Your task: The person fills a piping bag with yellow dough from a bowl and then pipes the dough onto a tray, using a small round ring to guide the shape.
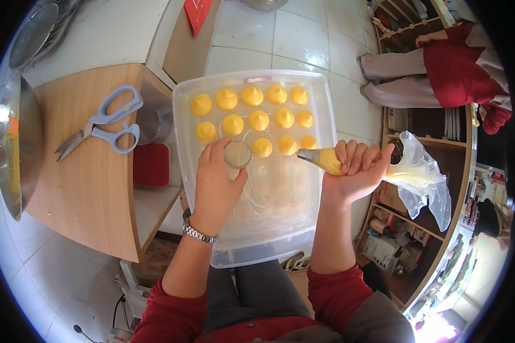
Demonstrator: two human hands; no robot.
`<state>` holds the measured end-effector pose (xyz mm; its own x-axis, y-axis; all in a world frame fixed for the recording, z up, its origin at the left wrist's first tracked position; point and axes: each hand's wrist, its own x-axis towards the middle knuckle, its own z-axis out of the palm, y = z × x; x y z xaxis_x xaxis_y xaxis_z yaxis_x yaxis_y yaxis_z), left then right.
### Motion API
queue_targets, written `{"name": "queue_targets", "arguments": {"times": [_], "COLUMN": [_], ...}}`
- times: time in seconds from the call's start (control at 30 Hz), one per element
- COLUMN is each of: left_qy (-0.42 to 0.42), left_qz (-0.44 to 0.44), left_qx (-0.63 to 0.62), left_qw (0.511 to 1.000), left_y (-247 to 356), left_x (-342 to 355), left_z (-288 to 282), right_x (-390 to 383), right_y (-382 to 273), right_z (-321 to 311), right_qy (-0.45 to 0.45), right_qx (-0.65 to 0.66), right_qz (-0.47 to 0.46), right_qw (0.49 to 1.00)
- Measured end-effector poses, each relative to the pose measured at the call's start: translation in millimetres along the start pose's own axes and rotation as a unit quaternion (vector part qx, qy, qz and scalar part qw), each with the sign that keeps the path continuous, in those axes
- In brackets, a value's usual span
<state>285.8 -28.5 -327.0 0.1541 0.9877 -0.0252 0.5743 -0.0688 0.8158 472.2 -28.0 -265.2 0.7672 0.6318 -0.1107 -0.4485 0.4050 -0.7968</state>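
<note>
A glossy white square-tiled floor [303, 37] lies between a light-brown wood-grain table [80, 194] and brown open wooden shelving [395, 283] packed with goods along the right, while a bright white-pink glare [436, 331] shines near the lower right edge.

I observe blue-handled scissors [86, 132] on the wooden bench [91, 200] and a red item [152, 166] in its open side. At right, I register a person [460, 74] in red standing beside shelving [429, 140].

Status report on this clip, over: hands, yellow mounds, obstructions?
Left hand holding small round cup. Right hand gripping piping bag. Yellow mounds in three rows. Left hand and cup mask third row's left end.
</note>
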Motion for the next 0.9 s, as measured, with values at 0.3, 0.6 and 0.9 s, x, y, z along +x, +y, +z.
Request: {"name": "queue_targets", "arguments": {"times": [0.3, 0.6, 0.9], "left_qy": [-0.01, -0.212, 0.107], "left_qz": [0.012, 0.093, 0.019], "left_qx": [-0.053, -0.261, -0.308], "left_qw": [0.998, 0.937, 0.945], "left_y": [35.6, 89.6, 57.7], "left_x": [-6.2, 6.9, -15.5], "left_z": [-28.5, -90.7, -99.0], "right_x": [-25.4, -78.0, -109.6], "right_y": [1.7, -22.5, -24.3], "right_z": [1.2, 23.3, 66.0], "right_qy": [-0.186, -0.533, -0.615], "right_qx": [-0.16, -0.261, -0.248], "right_qz": [0.06, 0.346, 0.266], "right_qw": [0.967, 0.727, 0.7]}}
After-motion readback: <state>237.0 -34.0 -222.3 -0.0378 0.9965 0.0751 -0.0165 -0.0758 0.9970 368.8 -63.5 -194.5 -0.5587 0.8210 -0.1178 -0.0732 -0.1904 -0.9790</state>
